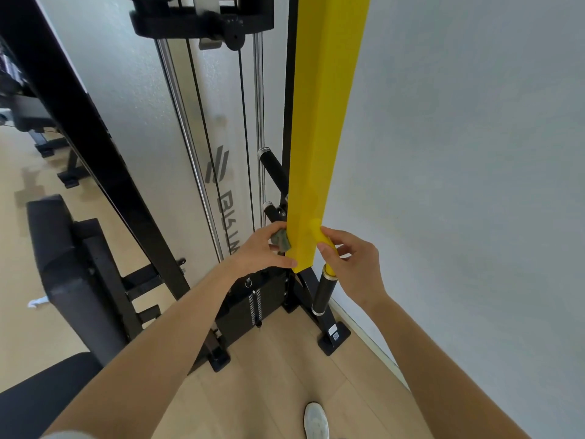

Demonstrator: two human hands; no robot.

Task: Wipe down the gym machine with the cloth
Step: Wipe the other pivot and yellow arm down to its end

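Note:
A tall yellow upright (319, 137) of the gym machine runs down the middle of the view, beside chrome guide rods (186, 134) and black cables. My left hand (264, 248) grips a small grey-green cloth (280, 240) and presses it against the lower left face of the yellow upright. My right hand (348, 264) sits at the right side of the same upright near its bottom end, fingers curled round a yellow-capped black peg (326, 277) that sticks up there.
A black weight stack (250, 305) and the frame's feet (334, 339) stand on the light wood floor below my hands. A black padded bench (63, 267) lies to the left. A white wall (474, 185) closes off the right side. My white shoe (316, 421) shows at the bottom.

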